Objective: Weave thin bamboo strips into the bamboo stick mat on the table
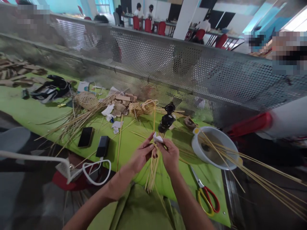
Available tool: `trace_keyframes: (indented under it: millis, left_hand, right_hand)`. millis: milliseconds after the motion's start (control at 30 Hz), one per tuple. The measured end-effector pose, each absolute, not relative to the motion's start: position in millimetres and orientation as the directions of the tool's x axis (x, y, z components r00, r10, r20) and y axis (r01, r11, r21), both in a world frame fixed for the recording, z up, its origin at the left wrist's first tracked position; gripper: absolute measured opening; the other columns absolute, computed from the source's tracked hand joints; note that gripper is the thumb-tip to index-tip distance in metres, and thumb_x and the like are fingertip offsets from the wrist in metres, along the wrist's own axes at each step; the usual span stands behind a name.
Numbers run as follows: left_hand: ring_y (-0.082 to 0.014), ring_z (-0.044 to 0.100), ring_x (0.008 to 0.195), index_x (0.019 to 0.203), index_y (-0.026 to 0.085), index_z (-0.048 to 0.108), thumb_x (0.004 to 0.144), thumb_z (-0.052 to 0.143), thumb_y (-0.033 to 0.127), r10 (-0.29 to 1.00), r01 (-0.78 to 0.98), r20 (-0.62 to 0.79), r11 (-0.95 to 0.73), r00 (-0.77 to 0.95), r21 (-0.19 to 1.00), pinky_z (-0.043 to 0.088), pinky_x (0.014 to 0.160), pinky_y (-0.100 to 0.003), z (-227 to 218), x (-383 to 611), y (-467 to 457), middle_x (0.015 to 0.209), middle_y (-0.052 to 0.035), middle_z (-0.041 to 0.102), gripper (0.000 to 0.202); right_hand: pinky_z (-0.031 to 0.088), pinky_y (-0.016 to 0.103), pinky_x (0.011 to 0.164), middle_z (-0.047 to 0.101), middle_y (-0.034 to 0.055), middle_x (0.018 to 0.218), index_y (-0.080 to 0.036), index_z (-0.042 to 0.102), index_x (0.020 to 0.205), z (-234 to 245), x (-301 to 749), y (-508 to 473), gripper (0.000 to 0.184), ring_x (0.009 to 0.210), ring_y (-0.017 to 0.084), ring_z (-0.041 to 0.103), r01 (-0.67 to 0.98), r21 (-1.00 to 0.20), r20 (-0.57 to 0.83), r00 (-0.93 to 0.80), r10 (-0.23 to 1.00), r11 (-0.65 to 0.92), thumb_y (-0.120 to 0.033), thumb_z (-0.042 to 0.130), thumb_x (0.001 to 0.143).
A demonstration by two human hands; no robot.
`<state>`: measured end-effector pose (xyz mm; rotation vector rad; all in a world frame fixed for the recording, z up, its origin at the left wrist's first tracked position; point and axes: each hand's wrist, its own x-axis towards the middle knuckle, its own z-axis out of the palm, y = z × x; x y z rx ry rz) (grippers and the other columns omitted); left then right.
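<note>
Holding position at centre frame, you have one bundle of cane strips (151,172) standing roughly upright over the near edge of the green table cover (35,111). Your left hand (142,155) is closed round the bundle near its upper end. Your right hand (170,155) pinches one white scrap (157,138) against the top of the same bundle. The two hands sit just beside each other, with the strips between them.

Count, right of frame:
- One white bowl (198,150), with a sheaf of long strips (259,174) lying across its rim and running off to the lower right.
- One pair of scissors (207,195), red and yellow handles, lying flat below the bowl.

Count, centre, beyond your hands:
- One black bottle (166,120), upright.

Count, upper centre:
- Three small woven baskets (86,100), near one another, among loose strips and wood offcuts (122,100).

Count, left of centre:
- One dark phone (85,136) and one black power bank (103,146), side by side.
- One white cable (96,174), running from the power bank.

Writing: one white card (83,86) at upper left bears print too small to read.
</note>
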<state>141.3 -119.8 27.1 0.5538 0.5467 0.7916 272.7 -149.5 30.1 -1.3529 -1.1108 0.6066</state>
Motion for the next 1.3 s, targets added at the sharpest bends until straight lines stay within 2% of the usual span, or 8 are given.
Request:
trace_keyframes:
  millis: [100,267,433,533,733,900,1100,1300]
  left_hand:
    - [-0.0096,0.054,0.059,0.153,0.025,0.046,0.082,0.079,0.027,0.755,-0.512,-0.235,0.605,0.612,0.61,0.047,0.067,-0.023,31.2,140.0,-121.5,0.061,0.0044,0.058,0.078]
    - [-0.0092,0.053,0.058,0.153,0.024,0.045,0.082,0.078,0.022,0.761,-0.546,-0.253,0.617,0.598,0.566,0.047,0.066,-0.022,37.5,136.5,-121.2,0.061,0.0042,0.059,0.078]
    - [-0.0095,0.053,0.057,0.154,0.026,0.043,0.085,0.075,0.02,0.724,-0.531,-0.244,0.655,0.646,0.537,0.048,0.068,-0.024,39.6,136.0,-122.8,0.059,0.0045,0.057,0.076]
    - [-0.0096,0.054,0.058,0.155,0.027,0.041,0.084,0.076,0.02,0.737,-0.543,-0.236,0.64,0.633,0.544,0.047,0.067,-0.023,39.6,133.8,-119.7,0.06,0.004,0.059,0.079]
    - [-0.009,0.053,0.058,0.15,0.026,0.05,0.081,0.079,0.021,0.723,-0.529,-0.255,0.658,0.642,0.535,0.044,0.065,-0.023,34.0,133.8,-120.3,0.062,0.0041,0.058,0.075]
    - [-0.0077,0.047,0.055,0.146,0.024,0.055,0.077,0.081,0.023,0.724,-0.497,-0.245,0.641,0.646,0.585,0.037,0.057,-0.023,39.9,136.0,-123.8,0.067,0.0032,0.059,0.074]
    - [-0.0109,0.055,0.062,0.152,0.024,0.047,0.08,0.081,0.034,0.754,-0.462,-0.232,0.583,0.614,0.668,0.04,0.066,-0.024,36.6,124.3,-118.4,0.065,0.0023,0.06,0.08]
    - [-0.0109,0.054,0.062,0.155,0.025,0.042,0.087,0.074,0.032,0.724,-0.399,-0.221,0.578,0.653,0.712,0.041,0.069,-0.025,30.2,122.1,-124.2,0.065,0.0023,0.059,0.076]
  right_hand:
    - [0.053,0.033,0.076,0.071,0.0033,0.084,-0.021,0.078,0.089,32.5,272.0,-148.9,0.015,0.081,0.02,0.066,0.264,-0.945,0.294,0.43,0.854,0.192,-0.035,0.071,0.088]
    - [0.053,0.031,0.074,0.073,0.0033,0.086,-0.022,0.079,0.091,36.9,271.5,-155.1,0.011,0.082,0.02,0.067,0.27,-0.939,0.296,0.319,0.9,0.213,-0.029,0.071,0.087]
    - [0.052,0.031,0.075,0.071,0.0034,0.085,-0.023,0.079,0.091,43.2,272.2,-145.5,0.011,0.081,0.019,0.066,0.354,-0.906,0.366,0.378,0.85,0.232,-0.027,0.07,0.088]
    - [0.052,0.031,0.075,0.071,0.0035,0.085,-0.023,0.079,0.091,44.2,269.6,-146.0,0.011,0.08,0.019,0.066,0.37,-0.895,0.378,0.336,0.863,0.248,-0.027,0.069,0.09]
    - [0.053,0.031,0.075,0.072,0.0043,0.087,-0.022,0.078,0.093,45.1,272.5,-144.1,0.013,0.083,0.02,0.067,0.41,-0.87,0.411,0.294,0.863,0.274,-0.024,0.065,0.091]
    - [0.051,0.03,0.075,0.07,0.0043,0.084,-0.021,0.076,0.088,53.6,278.0,-119.6,0.013,0.08,0.019,0.065,0.501,-0.811,0.504,0.339,0.795,0.301,-0.024,0.063,0.092]
    - [0.052,0.029,0.073,0.071,0.0048,0.086,-0.021,0.075,0.088,48.2,272.6,-129.1,0.011,0.078,0.019,0.067,0.504,-0.79,0.519,0.244,0.819,0.35,-0.022,0.064,0.092]
    - [0.052,0.029,0.075,0.07,0.0049,0.087,-0.021,0.075,0.087,54.3,277.2,-113.7,0.012,0.079,0.019,0.065,0.514,-0.789,0.53,0.295,0.795,0.335,-0.023,0.065,0.091]
